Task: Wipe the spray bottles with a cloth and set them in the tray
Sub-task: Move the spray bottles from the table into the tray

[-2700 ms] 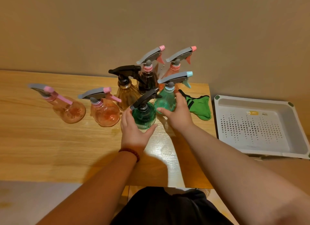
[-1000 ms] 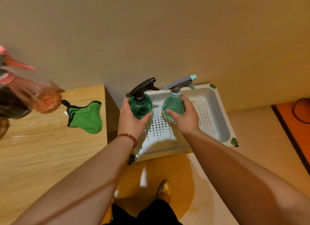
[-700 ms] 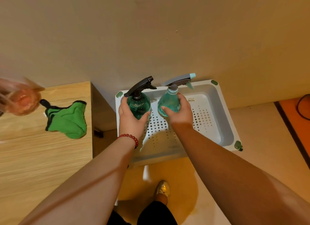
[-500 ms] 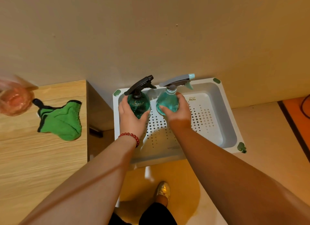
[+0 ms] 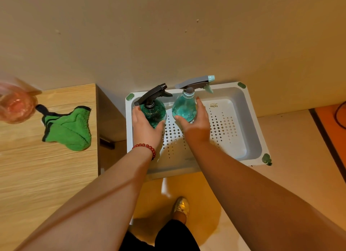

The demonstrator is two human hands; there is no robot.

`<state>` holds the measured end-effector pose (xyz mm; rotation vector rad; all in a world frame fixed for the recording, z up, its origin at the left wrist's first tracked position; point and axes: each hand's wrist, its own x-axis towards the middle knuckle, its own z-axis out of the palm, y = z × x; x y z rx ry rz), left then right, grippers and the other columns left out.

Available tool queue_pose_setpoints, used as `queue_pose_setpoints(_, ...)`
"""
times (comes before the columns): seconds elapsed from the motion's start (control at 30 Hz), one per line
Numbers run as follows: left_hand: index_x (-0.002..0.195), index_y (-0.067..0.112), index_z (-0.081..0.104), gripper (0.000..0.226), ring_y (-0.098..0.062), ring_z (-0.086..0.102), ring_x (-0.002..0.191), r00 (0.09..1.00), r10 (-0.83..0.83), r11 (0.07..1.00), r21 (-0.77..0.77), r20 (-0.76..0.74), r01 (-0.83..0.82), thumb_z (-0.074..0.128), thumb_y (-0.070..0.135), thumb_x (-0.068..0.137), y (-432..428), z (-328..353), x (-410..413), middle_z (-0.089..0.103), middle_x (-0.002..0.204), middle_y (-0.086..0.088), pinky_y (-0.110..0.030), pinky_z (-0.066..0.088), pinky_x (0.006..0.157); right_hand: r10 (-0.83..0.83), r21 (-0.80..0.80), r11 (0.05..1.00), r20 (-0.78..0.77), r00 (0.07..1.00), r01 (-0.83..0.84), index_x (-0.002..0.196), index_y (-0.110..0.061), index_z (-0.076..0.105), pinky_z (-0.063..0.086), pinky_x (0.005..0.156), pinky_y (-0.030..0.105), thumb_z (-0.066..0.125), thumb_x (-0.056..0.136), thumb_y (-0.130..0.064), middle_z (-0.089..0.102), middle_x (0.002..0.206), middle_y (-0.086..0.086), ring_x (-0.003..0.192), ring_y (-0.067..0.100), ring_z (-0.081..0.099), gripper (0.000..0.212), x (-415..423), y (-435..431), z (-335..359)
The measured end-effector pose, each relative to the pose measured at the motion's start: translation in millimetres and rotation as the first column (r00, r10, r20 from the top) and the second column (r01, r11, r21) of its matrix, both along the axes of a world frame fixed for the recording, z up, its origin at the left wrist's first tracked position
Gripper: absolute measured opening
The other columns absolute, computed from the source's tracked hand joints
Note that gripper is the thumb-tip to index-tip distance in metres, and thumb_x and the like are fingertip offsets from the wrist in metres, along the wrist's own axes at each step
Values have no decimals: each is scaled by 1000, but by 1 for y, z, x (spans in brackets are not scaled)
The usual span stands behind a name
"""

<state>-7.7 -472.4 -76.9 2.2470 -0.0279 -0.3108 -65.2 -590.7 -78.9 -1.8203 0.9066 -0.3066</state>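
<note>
Fingers (image 5: 135, 110) of the left hand (image 5: 145, 127) curl round the belly of a dark green spray bottle (image 5: 154, 110) with a black trigger, the thumb wrapped on its near side. The right hand (image 5: 196, 125) grips a teal spray bottle (image 5: 182, 108) with a grey trigger in the same way. Both bottles stand upright, side by side and just apart, nozzles pointing right, inside the back left part of the white perforated tray (image 5: 251, 112). Whether their bases touch the tray floor I cannot tell. A red bead bracelet (image 5: 145, 147) circles the left wrist. On the wooden tabletop (image 5: 46, 176) to the left lies a crumpled green cloth (image 5: 69, 127), near the edge. Beside it, at the frame's edge, a pink bottle (image 5: 16, 108) shows blurred.
</note>
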Motion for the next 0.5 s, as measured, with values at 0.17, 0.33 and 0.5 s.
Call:
queue_pose_setpoints(0.17,150,14,18,84,-23,29,142,1000,-18,999,-43,-16,17,71,13,84,2,2,3,22,156,-4,-44,31,115,-21,-17,1000,0,1000,21,147,-14,34,18,98,5,79,78,-21,39,149,6,138,18,33,83,-14,10,2)
queue_pose_setpoints(0.33,147,7,24,80,-24,33,140,998,-56,998,22,9,55,72,15,84,5,8,2,15,157,-4,-41,34,114,-22,-44,999,-51,998,20,147,-15,35,23,105,18,76,81,-25,39,149,7,138,20,33,78,-23,16,8)
queue_pose_setpoints(0.5,153,10,12,90,-20,22,145,1000,-1,1000,-3,-10,1,71,17,86,7,23,-7,9,160,-4,-25,19,113,55,-149,986,-134,989,-75,139,-9,47,28,110,29,66,89,-22,46,143,10,135,25,37,55,-33,27,17)
